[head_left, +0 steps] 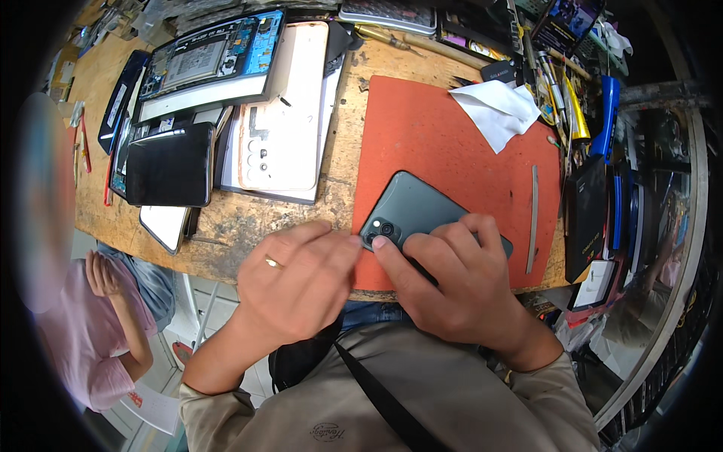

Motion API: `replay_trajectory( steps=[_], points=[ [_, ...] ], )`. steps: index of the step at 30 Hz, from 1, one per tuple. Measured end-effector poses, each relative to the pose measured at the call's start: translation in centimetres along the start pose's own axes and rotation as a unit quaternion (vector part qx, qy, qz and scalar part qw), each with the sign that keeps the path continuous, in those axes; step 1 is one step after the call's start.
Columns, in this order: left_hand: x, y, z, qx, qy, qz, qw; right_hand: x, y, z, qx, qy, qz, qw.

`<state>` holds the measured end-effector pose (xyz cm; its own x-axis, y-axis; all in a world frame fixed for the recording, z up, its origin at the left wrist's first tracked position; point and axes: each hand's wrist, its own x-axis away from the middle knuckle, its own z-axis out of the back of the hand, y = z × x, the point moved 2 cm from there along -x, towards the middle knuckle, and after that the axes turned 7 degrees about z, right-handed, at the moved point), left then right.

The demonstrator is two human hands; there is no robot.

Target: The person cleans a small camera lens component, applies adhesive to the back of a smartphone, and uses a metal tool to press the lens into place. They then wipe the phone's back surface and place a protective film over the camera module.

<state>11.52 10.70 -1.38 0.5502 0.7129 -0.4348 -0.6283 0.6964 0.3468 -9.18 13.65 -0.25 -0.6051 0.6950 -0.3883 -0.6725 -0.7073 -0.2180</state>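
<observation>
On the mat [429, 120], right hand [456, 279] curls over phone [418, 200], left hand [300, 280] bends alongside; grips unclear.

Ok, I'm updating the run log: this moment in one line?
phone: face down on orange mat; left hand: beside phone's left corner; right hand: on phone, thumb at camera

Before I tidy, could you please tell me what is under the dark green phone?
The red mat shows around the phone; its underside and anything directly beneath are covered, so not visible.

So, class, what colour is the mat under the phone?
The mat is orange-red, shown in the head view.
</observation>
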Motion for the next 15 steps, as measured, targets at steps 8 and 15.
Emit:
replay_trajectory(
  steps=[8, 15],
  points=[
    [3.9, -1.6, 1.5, 0.094, 0.111, 0.187, 0.971, -0.4, -0.1, 1.1, -0.009, -0.026, 0.012, 1.000],
    [4.2, -2.6, 0.6, 0.104, 0.175, 0.148, 0.968, -1.7, -0.7, 1.0, 0.011, -0.068, 0.010, 0.998]
  ],
)
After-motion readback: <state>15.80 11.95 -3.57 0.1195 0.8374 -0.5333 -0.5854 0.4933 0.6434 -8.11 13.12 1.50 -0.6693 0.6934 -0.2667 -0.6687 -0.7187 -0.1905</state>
